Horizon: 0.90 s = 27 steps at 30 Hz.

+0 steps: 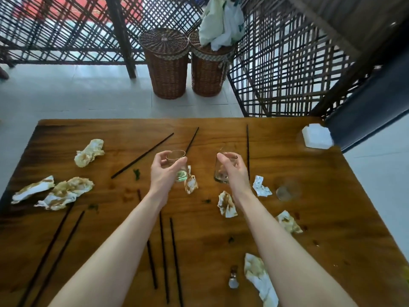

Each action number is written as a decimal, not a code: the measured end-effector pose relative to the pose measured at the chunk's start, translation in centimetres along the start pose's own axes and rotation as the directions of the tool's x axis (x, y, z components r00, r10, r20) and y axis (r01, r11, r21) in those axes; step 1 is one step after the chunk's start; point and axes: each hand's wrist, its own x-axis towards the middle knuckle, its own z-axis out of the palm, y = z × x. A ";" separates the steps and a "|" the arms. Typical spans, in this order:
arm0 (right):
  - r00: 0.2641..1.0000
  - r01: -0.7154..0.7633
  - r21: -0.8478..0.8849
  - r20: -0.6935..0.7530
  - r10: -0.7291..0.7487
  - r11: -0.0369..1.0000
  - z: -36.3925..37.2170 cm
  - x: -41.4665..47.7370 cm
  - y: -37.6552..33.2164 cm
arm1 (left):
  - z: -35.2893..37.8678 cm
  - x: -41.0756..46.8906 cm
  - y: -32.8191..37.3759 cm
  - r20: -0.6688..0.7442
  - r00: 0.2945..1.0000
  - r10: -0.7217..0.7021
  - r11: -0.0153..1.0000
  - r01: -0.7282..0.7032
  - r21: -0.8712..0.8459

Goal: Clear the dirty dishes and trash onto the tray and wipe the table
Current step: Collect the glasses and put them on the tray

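Note:
My left hand (164, 171) grips a clear drinking glass (177, 161) with green residue at its bottom, held over the middle of the wooden table (321, 218). My right hand (232, 168) grips a second clear glass (221, 173) with brownish dregs, tilted, just right of the first. Several stained crumpled napkins lie around, such as a napkin (89, 152) at the left and a napkin (226, 204) under my right forearm. Several dark chopsticks (141, 156) are scattered over the table. No tray is in view.
A third glass (287, 191) stands blurred at the right. A white tissue block (316, 137) sits at the far right corner. A small bottle (234, 278) lies near the front edge. Two wicker baskets (168, 67) stand on the floor behind, beside lattice screens.

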 end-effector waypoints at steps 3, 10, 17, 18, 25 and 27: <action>0.997 0.013 0.025 -0.079 -0.011 1.000 -2.2 -2.8 -0.2 | 1.0 -3.1 0.8 0.097 0.995 -0.009 1.000 0.010 -0.019; 0.974 -0.012 0.040 -0.224 0.020 0.999 -7.8 -8.1 1.8 | 4.4 -9.1 1.2 0.294 0.956 -0.006 1.000 -0.002 0.026; 0.906 0.036 0.085 -0.424 0.004 0.996 -16.9 -13.6 3.1 | 12.0 -15.2 0.9 0.469 0.879 -0.084 0.994 0.043 0.096; 0.896 0.043 0.089 -0.445 0.001 0.995 -18.1 -14.1 3.2 | 13.0 -15.8 0.8 0.479 0.873 -0.091 0.993 0.043 0.112; 0.776 0.025 0.073 -0.630 0.027 0.997 -30.3 -20.4 5.7 | 23.9 -25.2 -0.7 0.655 0.750 -0.093 0.987 -0.020 0.162; 0.751 0.041 0.104 -0.659 0.038 0.994 -34.6 -22.3 6.4 | 27.6 -28.4 -1.4 0.685 0.720 -0.111 0.982 -0.027 0.187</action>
